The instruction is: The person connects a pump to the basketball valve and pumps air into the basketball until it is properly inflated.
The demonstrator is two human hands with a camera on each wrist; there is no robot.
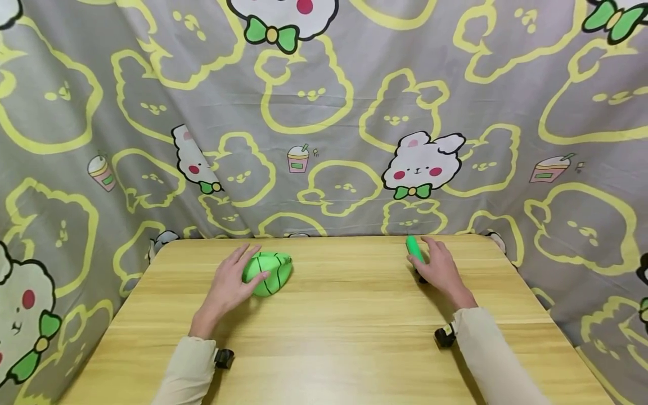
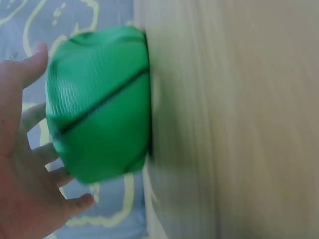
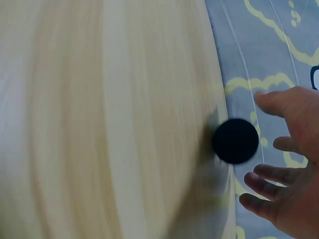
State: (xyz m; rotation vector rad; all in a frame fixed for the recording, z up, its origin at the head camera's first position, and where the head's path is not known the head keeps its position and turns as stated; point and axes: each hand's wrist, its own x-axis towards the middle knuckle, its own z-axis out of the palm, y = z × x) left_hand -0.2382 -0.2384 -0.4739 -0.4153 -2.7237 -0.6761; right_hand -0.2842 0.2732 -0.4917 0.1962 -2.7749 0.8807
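On the left of the table, a dented, limp green ball with black lines (image 1: 270, 274) lies on the wood in the head view. My left hand (image 1: 229, 286) is at its near left side, fingers spread and thumb apart. The left wrist view shows the ball (image 2: 102, 107) in front of the loosely arched palm. Toward the back right, a slim green tube with a black end (image 1: 413, 246) sits beside my right hand (image 1: 441, 271), whose fingers and thumb spread around it. Its round black end (image 3: 235, 141) faces the right wrist camera, hiding the rest of the tube.
The light wooden table (image 1: 324, 337) reaches back to a grey curtain (image 1: 334, 112) printed with yellow outlines and white rabbits. This curtain also hangs at both sides. A small black device (image 1: 224, 358) is worn at each sleeve cuff.
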